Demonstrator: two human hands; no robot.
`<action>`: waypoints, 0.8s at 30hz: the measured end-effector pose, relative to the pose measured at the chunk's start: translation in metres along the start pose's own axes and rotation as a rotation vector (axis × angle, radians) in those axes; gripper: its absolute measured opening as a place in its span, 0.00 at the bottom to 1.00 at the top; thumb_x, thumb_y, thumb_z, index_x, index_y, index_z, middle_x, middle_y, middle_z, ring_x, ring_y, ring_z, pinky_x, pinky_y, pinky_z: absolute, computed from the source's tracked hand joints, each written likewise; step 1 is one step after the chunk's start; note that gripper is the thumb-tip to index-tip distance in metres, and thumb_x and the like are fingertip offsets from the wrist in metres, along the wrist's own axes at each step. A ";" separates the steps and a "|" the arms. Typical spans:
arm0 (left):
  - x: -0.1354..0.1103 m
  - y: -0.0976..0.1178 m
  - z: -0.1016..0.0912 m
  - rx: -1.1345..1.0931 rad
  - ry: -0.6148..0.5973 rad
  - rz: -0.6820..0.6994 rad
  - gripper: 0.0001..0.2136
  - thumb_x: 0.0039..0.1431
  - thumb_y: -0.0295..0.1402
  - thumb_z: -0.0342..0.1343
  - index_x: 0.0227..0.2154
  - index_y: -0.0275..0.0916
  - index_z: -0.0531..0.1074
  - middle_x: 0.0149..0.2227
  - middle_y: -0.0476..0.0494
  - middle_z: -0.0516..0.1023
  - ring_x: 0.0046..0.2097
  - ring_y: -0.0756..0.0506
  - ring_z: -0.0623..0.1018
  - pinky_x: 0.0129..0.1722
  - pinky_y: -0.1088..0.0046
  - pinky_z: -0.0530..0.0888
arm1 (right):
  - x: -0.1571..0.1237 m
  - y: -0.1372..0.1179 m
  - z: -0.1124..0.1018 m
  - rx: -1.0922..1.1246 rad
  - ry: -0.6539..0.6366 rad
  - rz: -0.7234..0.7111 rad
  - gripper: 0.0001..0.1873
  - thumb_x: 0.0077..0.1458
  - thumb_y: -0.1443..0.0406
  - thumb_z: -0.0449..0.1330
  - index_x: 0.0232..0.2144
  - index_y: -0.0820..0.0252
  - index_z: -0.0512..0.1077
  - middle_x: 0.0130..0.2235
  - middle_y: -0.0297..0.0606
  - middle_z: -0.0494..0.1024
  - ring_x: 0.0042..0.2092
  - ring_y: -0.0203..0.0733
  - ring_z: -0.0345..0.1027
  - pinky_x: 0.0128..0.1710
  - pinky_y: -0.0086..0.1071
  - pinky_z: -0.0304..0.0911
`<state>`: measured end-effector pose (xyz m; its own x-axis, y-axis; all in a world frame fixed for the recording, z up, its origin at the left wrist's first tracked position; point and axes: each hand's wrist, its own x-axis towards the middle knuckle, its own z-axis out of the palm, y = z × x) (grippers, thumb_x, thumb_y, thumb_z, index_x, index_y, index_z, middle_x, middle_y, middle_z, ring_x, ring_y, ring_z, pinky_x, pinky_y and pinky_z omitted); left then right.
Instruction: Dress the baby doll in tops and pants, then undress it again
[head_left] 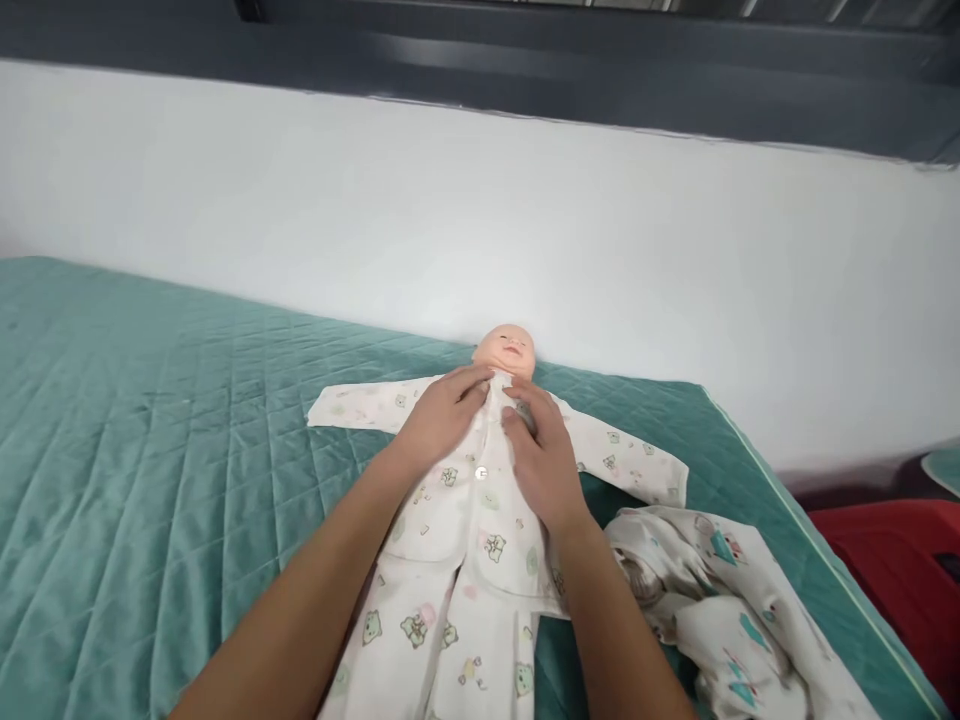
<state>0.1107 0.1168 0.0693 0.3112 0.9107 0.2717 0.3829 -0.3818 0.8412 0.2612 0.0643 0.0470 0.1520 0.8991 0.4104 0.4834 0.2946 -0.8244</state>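
Observation:
A baby doll [507, 348] lies on its back, head toward the wall, dressed in a white baby shirt [491, 500] printed with small bears. Both sleeves stretch out sideways. My left hand [450, 408] rests on the upper chest just below the doll's neck, fingers extended against the cloth. On the other side of the front opening, my right hand [544, 445] touches the shirt with its thumb and fingers apart. One round button [481, 473] shows on the front; the collar is partly hidden by my fingers. Matching white pants [420, 625] extend toward me.
A rumpled white printed cloth [739, 610] lies to the right of the doll. Beneath everything is a green quilted cover [165, 450], its edge running down the right side. A white wall [450, 220] stands behind, and a red object [892, 570] is beyond the right edge.

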 end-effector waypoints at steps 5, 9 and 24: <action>0.001 -0.002 -0.002 -0.048 -0.011 -0.002 0.17 0.66 0.33 0.47 0.51 0.45 0.77 0.58 0.48 0.76 0.61 0.45 0.72 0.65 0.64 0.65 | 0.001 -0.004 -0.002 -0.036 -0.019 0.001 0.13 0.63 0.59 0.54 0.47 0.51 0.72 0.60 0.39 0.71 0.64 0.48 0.60 0.66 0.50 0.53; 0.001 -0.004 -0.001 -0.047 -0.004 0.019 0.16 0.66 0.33 0.47 0.50 0.45 0.78 0.58 0.48 0.76 0.61 0.45 0.72 0.65 0.64 0.65 | 0.001 -0.004 0.000 -0.062 -0.033 -0.005 0.13 0.64 0.58 0.53 0.48 0.51 0.70 0.61 0.39 0.70 0.65 0.47 0.58 0.66 0.49 0.52; 0.000 -0.003 0.000 -0.064 0.018 0.025 0.17 0.65 0.29 0.46 0.49 0.45 0.78 0.58 0.50 0.77 0.61 0.45 0.73 0.65 0.65 0.66 | 0.002 -0.006 -0.003 -0.101 -0.098 0.016 0.16 0.64 0.55 0.53 0.51 0.48 0.69 0.63 0.38 0.67 0.66 0.49 0.54 0.67 0.52 0.49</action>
<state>0.1100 0.1183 0.0666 0.3037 0.9040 0.3010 0.3187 -0.3941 0.8621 0.2608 0.0629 0.0542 0.0778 0.9324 0.3530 0.5662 0.2501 -0.7854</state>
